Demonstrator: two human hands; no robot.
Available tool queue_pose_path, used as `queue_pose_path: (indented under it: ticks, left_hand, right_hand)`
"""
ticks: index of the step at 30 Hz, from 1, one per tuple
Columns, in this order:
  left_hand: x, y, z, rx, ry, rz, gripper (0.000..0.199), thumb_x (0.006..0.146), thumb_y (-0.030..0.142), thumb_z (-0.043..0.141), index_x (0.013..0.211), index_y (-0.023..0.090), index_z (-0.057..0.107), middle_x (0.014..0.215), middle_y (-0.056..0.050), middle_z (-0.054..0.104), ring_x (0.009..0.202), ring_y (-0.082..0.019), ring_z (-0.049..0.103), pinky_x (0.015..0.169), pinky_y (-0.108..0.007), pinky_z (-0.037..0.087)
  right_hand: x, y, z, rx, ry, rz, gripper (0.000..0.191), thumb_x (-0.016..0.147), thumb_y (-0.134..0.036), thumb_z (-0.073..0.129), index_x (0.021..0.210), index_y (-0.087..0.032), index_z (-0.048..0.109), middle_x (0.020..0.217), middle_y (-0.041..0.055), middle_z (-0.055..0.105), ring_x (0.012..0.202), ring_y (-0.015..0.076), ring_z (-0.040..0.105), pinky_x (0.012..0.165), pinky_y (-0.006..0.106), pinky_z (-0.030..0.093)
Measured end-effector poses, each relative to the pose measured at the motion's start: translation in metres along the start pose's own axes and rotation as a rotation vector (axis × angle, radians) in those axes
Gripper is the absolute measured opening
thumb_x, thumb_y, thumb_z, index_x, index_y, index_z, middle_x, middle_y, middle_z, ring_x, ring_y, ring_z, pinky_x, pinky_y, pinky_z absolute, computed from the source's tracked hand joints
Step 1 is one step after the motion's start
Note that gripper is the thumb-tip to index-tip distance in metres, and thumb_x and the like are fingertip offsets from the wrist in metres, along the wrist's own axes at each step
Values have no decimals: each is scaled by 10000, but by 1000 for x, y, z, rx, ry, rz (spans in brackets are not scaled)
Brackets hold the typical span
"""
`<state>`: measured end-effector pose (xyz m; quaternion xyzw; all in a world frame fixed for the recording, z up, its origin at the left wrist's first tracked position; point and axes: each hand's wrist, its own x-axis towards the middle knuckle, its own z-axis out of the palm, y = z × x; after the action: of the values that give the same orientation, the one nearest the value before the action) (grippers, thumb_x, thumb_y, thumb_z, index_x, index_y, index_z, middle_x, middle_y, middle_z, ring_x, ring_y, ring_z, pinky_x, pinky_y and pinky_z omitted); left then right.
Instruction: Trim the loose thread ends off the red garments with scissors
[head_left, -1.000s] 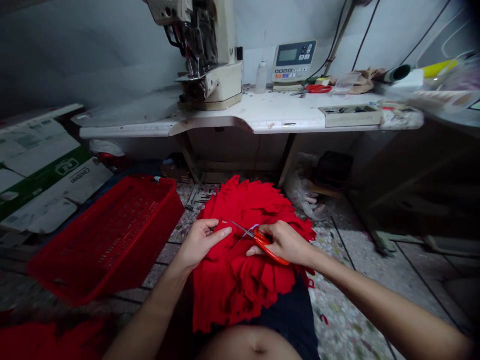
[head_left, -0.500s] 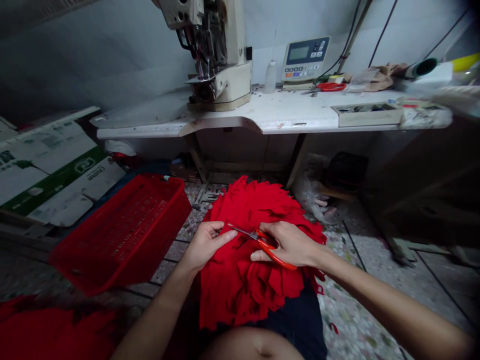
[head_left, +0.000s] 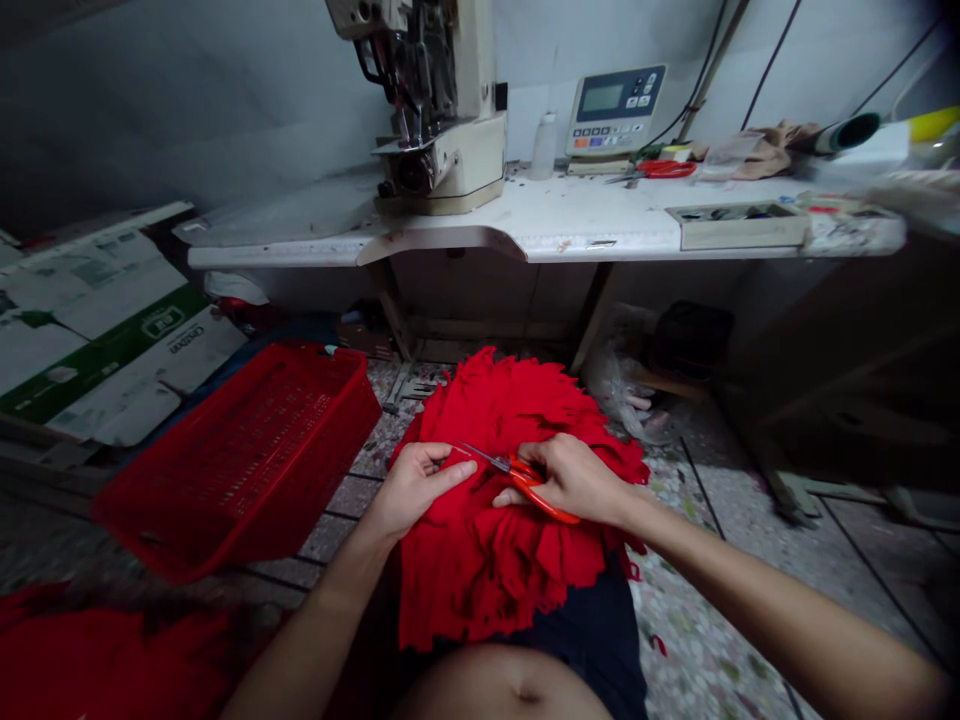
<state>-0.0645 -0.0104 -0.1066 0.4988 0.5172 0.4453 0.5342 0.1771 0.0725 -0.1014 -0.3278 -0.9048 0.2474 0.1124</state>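
A large pile of red fabric pieces (head_left: 525, 410) lies over my lap, its layers fanned out with ragged edges. My left hand (head_left: 420, 485) pinches an edge of the red fabric between thumb and fingers, on the left of the pile. Orange-handled scissors (head_left: 536, 492) are in my right hand (head_left: 574, 480), my fingers around the handles. Their blades point left, towards the fabric at my left fingertips, and look nearly closed.
A red plastic basket (head_left: 247, 450) stands on the floor at left, near more red fabric (head_left: 112, 650). Ahead, a white table (head_left: 600, 225) bears a sewing machine (head_left: 472, 160), a control panel (head_left: 615, 110), a bottle (head_left: 544, 148) and red-handled scissors (head_left: 666, 169).
My right hand and the scissors have shifted slightly left and up, and the handles look closer together. My left hand keeps its hold on the fabric. The view has moved slightly.
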Motion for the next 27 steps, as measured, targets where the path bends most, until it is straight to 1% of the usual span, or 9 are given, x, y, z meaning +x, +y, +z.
queue_pose_path:
  ticks: [5, 10, 12, 15, 16, 18, 22, 24, 27]
  left_hand:
    - [-1, 1, 1, -17, 5, -25, 298, 839, 383, 772, 948, 107, 785, 896, -75, 773, 746, -177, 664, 712, -266, 511]
    - [-7, 11, -4, 76, 8, 68, 240, 868, 362, 748, 924, 134, 800, 905, -68, 776, 790, -175, 675, 737, -246, 507]
    - [-17, 22, -15, 113, -138, 113, 221, 861, 365, 760, 873, 151, 815, 818, -62, 761, 728, -154, 661, 698, -229, 498]
    - [-35, 40, -35, 150, -746, 92, 314, 741, 423, 860, 903, 154, 843, 596, -40, 656, 508, -113, 557, 515, -221, 435]
    - [-38, 44, -40, 161, -809, 75, 361, 718, 428, 876, 961, 163, 841, 596, -31, 644, 486, -106, 543, 489, -220, 421]
    - [-38, 48, -45, 252, -608, 82, 335, 762, 423, 844, 1000, 188, 828, 674, -27, 647, 521, -102, 556, 490, -213, 413]
    - [-7, 36, -38, 420, 110, 173, 251, 917, 383, 668, 1020, 174, 763, 905, -50, 651, 684, -118, 606, 560, -204, 448]
    - [14, 23, -33, 419, 242, 211, 264, 906, 379, 668, 1037, 158, 722, 908, -51, 662, 730, -134, 611, 605, -211, 466]
    - [37, 8, -30, 470, 284, 194, 268, 852, 368, 716, 1007, 153, 672, 820, -16, 642, 673, -123, 573, 605, -213, 439]
  right_hand:
    - [-2, -2, -4, 25, -20, 14, 554, 873, -719, 600, 688, -207, 499, 560, -32, 476, 494, 115, 376, 523, 263, 212]
    - [-5, -6, -13, 20, -45, -12, 521, 862, -705, 630, 762, -207, 518, 612, -31, 503, 516, 120, 405, 527, 265, 224]
    - [-5, -2, -14, 74, -55, 6, 518, 883, -691, 616, 742, -206, 498, 601, -42, 468, 517, 118, 396, 526, 264, 232]
    - [-7, 11, -11, 203, -56, 46, 521, 904, -675, 600, 715, -204, 478, 616, -53, 429, 542, 115, 375, 528, 258, 246]
    - [-8, 16, -10, 244, -46, 65, 516, 908, -668, 599, 717, -203, 481, 630, -53, 424, 557, 117, 372, 529, 256, 252]
    - [-10, 22, -7, 309, -22, 98, 496, 914, -645, 605, 727, -199, 493, 657, -51, 419, 586, 121, 371, 528, 251, 259]
    - [-12, 23, -2, 366, 19, 116, 463, 922, -601, 622, 733, -199, 490, 674, -51, 405, 613, 124, 372, 531, 246, 266]
    - [-12, 21, 0, 372, 23, 101, 453, 929, -587, 619, 733, -200, 488, 669, -52, 404, 613, 125, 373, 536, 246, 271]
    - [-14, 19, 3, 370, 32, 95, 445, 923, -571, 638, 731, -201, 482, 659, -56, 398, 606, 125, 373, 537, 246, 271]
